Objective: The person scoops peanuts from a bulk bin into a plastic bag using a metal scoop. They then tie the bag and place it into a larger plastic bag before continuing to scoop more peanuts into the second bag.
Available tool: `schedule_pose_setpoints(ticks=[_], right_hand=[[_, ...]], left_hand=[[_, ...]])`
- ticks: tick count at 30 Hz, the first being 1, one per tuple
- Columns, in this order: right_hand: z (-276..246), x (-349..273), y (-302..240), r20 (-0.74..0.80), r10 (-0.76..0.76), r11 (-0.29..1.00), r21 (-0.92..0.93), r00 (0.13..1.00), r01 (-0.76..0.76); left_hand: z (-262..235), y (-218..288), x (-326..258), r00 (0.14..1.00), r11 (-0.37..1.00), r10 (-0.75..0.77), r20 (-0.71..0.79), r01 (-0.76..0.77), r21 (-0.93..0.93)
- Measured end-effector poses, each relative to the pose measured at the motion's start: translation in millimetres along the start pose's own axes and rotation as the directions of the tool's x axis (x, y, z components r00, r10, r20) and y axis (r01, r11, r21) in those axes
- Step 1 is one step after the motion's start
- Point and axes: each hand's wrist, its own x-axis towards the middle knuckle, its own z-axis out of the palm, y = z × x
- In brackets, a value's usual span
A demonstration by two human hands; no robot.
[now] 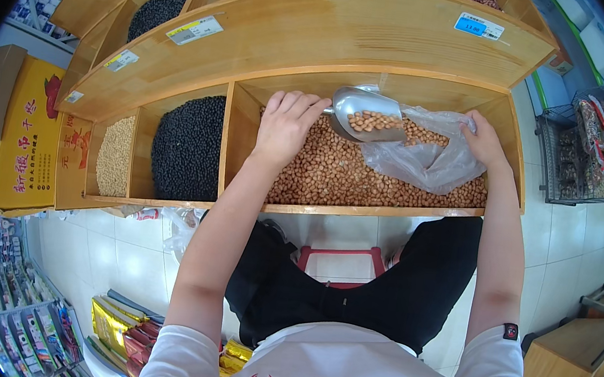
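Note:
My left hand (285,124) is closed round the handle of a metal scoop (351,102), which points to the right. Some peanuts (373,122) lie in the scoop's bowl. Its front edge reaches the mouth of a clear plastic bag (426,162). The bag's upper right edge is pinched in my right hand (483,141). Both hands are over a wooden bin filled with loose peanuts (334,174). Part of the bag's mouth is hidden behind the scoop, so I cannot tell how much is inside.
Black beans (188,148) and pale beans (115,156) fill compartments to the left. Behind rises a wooden shelf board (351,32) with price tags. A wire basket of packages (600,142) stands right, a yellow carton (31,133) left. Below, a red stool (339,253) is between my legs.

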Motion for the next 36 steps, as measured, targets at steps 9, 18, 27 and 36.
schedule_pose_setpoints(ticks=[9,18,27,36], right_hand=[[-1,-1,-2,-0.002,0.012,1.0,0.009,1.0,-0.012],[-2,-2,-2,-0.007,-0.004,1.0,-0.001,1.0,0.004],[-1,0,4,-0.014,-0.031,0.999,-0.009,0.999,0.03],[-1,-1,1,-0.008,-0.026,1.0,-0.007,1.0,0.026]], left_hand=[[-2,6,3,0.999,0.999,0.01,-0.037,-0.008,0.043],[-6,1,5,0.988,0.999,-0.037,-0.148,0.04,0.016],[-2,-26,-9,0.953,0.961,-0.265,-0.144,0.273,0.037],[-1,-29,-16,0.941,0.911,-0.338,0.002,0.327,0.252]])
